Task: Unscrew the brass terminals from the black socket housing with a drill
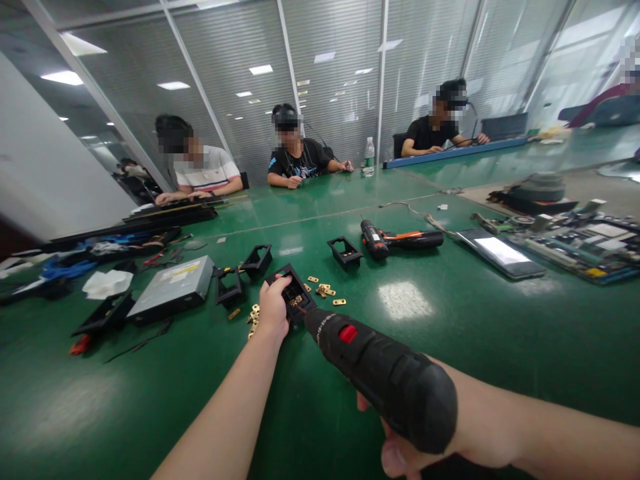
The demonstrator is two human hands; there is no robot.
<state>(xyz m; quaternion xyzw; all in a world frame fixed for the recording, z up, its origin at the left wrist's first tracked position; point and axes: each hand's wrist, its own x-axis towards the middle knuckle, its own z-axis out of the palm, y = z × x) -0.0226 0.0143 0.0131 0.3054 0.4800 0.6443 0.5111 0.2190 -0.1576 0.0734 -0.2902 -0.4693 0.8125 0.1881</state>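
My left hand (pixel 275 303) is closed on a black plastic socket housing (pixel 299 293) with brass contacts inside, tilted over the green table. In my right hand (pixel 400 443) is a black cordless drill (pixel 383 373) with a red switch on top; its grip is mostly hidden by the drill body. The bit points left into the housing, close to the brass parts; whether it touches a screw I cannot tell. Small brass plates (pixel 325 291) lie loose to the right of the housing, and more brass plates (pixel 253 321) lie by my left wrist.
Similar black frames (pixel 345 252) stand around, with a silver disc drive (pixel 173 288) at left. A second drill (pixel 375 240) lies beyond. To the right are a phone (pixel 500 253) and circuit boards (pixel 590 240). Several people sit across the table, near a water bottle (pixel 369 159).
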